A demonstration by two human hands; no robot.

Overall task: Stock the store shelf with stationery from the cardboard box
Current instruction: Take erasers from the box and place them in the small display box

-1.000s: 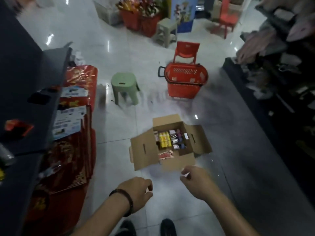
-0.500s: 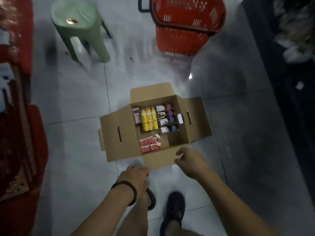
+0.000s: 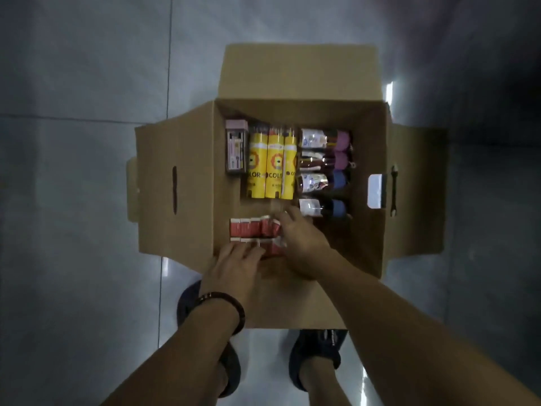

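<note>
The open cardboard box (image 3: 175, 186) sits flaps spread, holding a pink case (image 3: 236, 148) far left, three yellow tubes (image 3: 270, 168) beside it, four capped clear tubes (image 3: 325, 171) right, and red packs (image 3: 251, 227) near left.

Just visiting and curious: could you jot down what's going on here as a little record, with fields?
Place: open cardboard box on a tiled floor, flaps folded out
Far side: pink case, three yellow tubes marked COLOR, four clear tubes
Near side: two rows of red packs
Left hand: fingers flat on the near row
Right hand: at the rows' right end, grip unclear
</note>
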